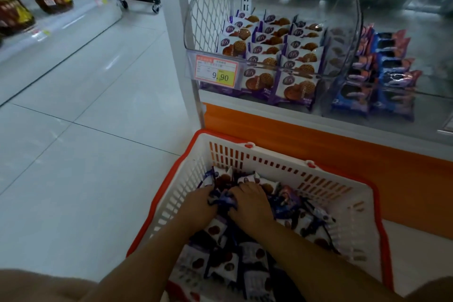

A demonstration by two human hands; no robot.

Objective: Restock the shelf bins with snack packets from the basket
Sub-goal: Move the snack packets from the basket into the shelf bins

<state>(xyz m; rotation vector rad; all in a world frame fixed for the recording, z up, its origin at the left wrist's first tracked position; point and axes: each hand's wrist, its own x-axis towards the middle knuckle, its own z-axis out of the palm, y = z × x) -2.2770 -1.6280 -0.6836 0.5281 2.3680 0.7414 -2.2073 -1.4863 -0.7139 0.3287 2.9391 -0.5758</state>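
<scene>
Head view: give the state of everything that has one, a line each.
basket: on the floor, part full of packets.
left hand: in the basket, gripping snack packets.
right hand: in the basket, gripping the same bunch.
left bin: well stocked with rows of waffle packets.
right bin: part stocked with blue packets.

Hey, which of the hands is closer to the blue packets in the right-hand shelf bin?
Right. The right hand is in the basket, below and left of the blue packets; the left hand lies beside it, farther left. Both grip snack packets.
</scene>
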